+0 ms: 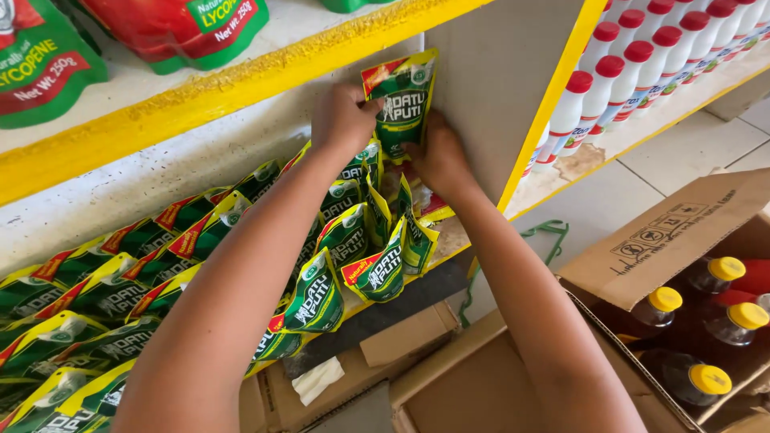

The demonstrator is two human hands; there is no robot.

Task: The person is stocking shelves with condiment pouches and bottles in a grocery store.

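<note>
both hands held one green pouch (pixel 399 100) upright at the shelf (pixel 200 100) back: left hand (pixel 343 119) fingers clamped on its top corner, right hand (pixel 437 156) fingers closed on its lower edge. leaning pouches (pixel 353 265) near the front looked ready to topple if nudged.

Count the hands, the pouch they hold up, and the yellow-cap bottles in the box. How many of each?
Hands: 2, the left hand and the right hand
Green pouch held up by both hands: 1
Yellow-capped bottles in the cardboard box: 4
Total: 7
</note>
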